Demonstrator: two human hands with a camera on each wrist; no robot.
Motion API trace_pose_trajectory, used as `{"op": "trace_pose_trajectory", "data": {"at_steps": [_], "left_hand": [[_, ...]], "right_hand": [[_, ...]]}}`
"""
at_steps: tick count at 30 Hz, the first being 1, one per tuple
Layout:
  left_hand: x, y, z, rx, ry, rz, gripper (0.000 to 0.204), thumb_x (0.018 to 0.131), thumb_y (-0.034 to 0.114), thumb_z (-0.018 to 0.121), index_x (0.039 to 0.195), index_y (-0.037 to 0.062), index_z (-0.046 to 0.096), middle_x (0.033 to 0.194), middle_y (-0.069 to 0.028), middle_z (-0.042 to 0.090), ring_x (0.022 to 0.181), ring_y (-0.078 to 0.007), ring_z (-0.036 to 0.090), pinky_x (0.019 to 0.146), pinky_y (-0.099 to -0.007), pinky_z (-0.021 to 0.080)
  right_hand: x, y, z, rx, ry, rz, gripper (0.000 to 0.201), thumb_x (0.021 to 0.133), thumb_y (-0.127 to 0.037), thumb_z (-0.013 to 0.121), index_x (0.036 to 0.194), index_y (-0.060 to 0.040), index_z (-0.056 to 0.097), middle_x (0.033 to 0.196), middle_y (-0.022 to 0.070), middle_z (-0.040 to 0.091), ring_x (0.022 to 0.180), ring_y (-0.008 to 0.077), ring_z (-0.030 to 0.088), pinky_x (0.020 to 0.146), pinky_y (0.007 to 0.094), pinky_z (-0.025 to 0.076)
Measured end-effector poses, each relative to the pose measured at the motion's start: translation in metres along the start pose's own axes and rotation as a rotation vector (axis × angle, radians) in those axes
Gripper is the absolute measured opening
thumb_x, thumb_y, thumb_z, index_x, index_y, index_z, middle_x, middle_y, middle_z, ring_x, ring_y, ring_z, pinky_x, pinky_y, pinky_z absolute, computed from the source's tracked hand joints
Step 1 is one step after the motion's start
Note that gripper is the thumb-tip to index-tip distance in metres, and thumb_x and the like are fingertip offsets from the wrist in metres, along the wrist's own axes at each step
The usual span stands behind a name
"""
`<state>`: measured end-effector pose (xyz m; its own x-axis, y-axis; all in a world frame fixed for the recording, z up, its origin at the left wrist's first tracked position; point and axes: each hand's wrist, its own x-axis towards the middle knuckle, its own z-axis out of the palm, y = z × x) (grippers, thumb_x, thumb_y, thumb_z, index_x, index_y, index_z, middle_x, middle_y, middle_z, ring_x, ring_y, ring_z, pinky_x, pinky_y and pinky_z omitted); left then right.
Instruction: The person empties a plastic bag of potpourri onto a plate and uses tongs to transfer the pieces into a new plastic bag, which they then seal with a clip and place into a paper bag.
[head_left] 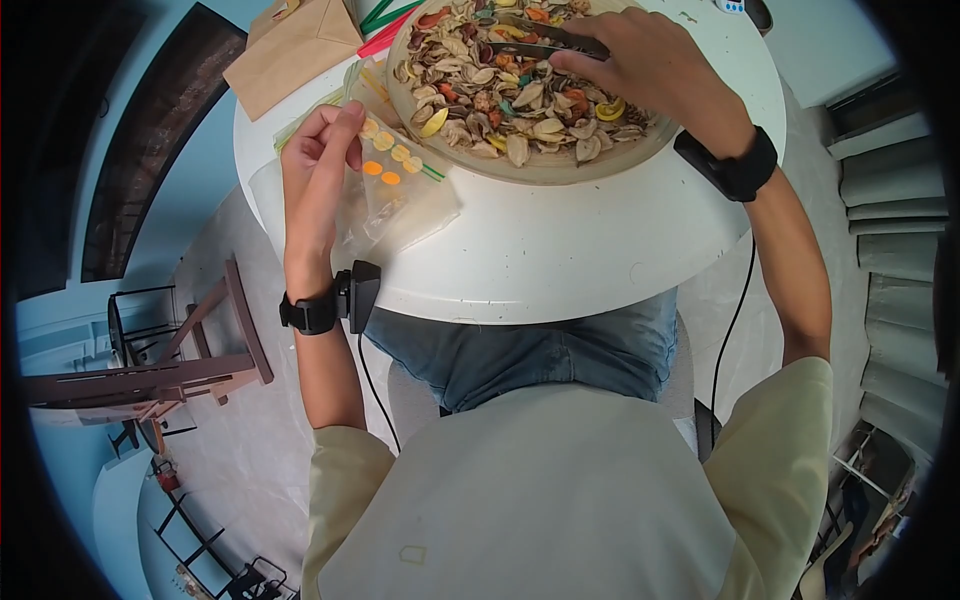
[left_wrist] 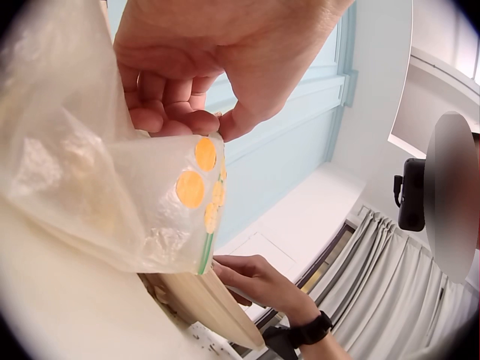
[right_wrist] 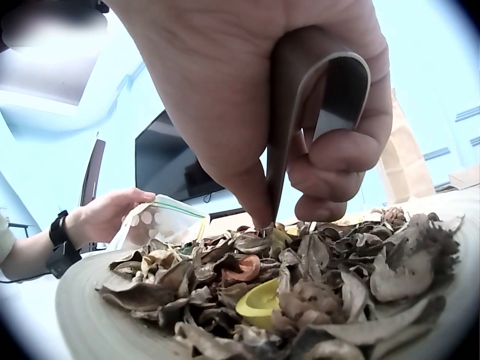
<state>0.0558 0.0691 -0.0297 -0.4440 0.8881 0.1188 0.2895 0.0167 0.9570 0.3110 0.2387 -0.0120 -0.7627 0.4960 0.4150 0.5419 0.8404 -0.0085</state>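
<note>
The left hand [head_left: 322, 165] pinches the top edge of a clear zip bag [left_wrist: 161, 217] that has orange and yellow dots and a green seal line. In the right hand [right_wrist: 262, 97] are dark metal tongs [right_wrist: 289, 97], gripped by thumb and fingers over a round wooden tray [head_left: 560, 180]. The tray holds dried petals and pods [right_wrist: 315, 262] with yellow and orange pieces among them. Down among these pieces reach the tongs' tips; what lies between them is hidden in the right wrist view. The bag hangs beside the tray's left rim.
A brown paper bag [head_left: 300, 60] lies at the back left of the white round table [head_left: 480, 270], with red and green strips [head_left: 385, 35] beside it. A small white and blue object [head_left: 730, 5] is at the back right edge. Cables hang from both wrists.
</note>
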Motion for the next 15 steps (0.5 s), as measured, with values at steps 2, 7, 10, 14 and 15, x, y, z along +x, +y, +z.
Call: {"op": "trace_pose_trajectory", "data": {"at_steps": [2, 7, 10, 14, 15], "left_hand": [[0.0, 0.0, -0.001, 0.002, 0.004, -0.004, 0.033, 0.094, 0.033, 0.06, 0.071, 0.0101, 0.057, 0.062, 0.0052, 0.045, 0.059, -0.0042, 0.038, 0.06, -0.02, 0.03], [0.001, -0.003, -0.002, -0.025, -0.005, 0.012, 0.028, 0.092, 0.029, 0.064, 0.074, 0.0085, 0.058, 0.061, 0.0052, 0.048, 0.058, -0.0044, 0.042, 0.058, -0.0201, 0.033], [0.002, -0.005, -0.002, -0.041, -0.008, 0.014, 0.028, 0.092, 0.029, 0.064, 0.074, 0.0084, 0.058, 0.061, 0.0051, 0.048, 0.058, -0.0044, 0.042, 0.058, -0.0202, 0.033], [0.001, -0.003, -0.002, -0.045, -0.007, 0.012, 0.028, 0.092, 0.028, 0.064, 0.074, 0.0083, 0.058, 0.061, 0.005, 0.048, 0.058, -0.0043, 0.042, 0.058, -0.0202, 0.033], [0.002, -0.003, -0.003, -0.048, -0.01, 0.016, 0.027, 0.092, 0.028, 0.064, 0.074, 0.0082, 0.058, 0.061, 0.0049, 0.048, 0.058, -0.0043, 0.042, 0.058, -0.0203, 0.033]], "right_hand": [[0.0, 0.0, 0.0, 0.028, 0.006, -0.017, 0.056, 0.087, -0.055, 0.061, 0.117, -0.0085, 0.067, 0.078, 0.0113, 0.066, 0.076, 0.0278, 0.064, 0.069, 0.0378, 0.05], [0.003, -0.001, 0.001, 0.099, 0.015, -0.062, 0.056, 0.087, -0.055, 0.061, 0.116, -0.0081, 0.067, 0.078, 0.0114, 0.066, 0.076, 0.028, 0.064, 0.069, 0.038, 0.05], [0.001, -0.002, 0.0, 0.142, 0.021, -0.09, 0.055, 0.087, -0.055, 0.061, 0.115, -0.0079, 0.067, 0.078, 0.0115, 0.066, 0.077, 0.0282, 0.064, 0.069, 0.0382, 0.05], [0.001, -0.005, 0.0, 0.2, 0.029, -0.129, 0.055, 0.087, -0.054, 0.062, 0.115, -0.0076, 0.068, 0.078, 0.0115, 0.066, 0.077, 0.0284, 0.065, 0.069, 0.0384, 0.049], [0.001, -0.007, -0.001, 0.215, 0.031, -0.138, 0.055, 0.087, -0.054, 0.062, 0.114, -0.0075, 0.068, 0.078, 0.0115, 0.066, 0.077, 0.0284, 0.065, 0.069, 0.0384, 0.049]]}}
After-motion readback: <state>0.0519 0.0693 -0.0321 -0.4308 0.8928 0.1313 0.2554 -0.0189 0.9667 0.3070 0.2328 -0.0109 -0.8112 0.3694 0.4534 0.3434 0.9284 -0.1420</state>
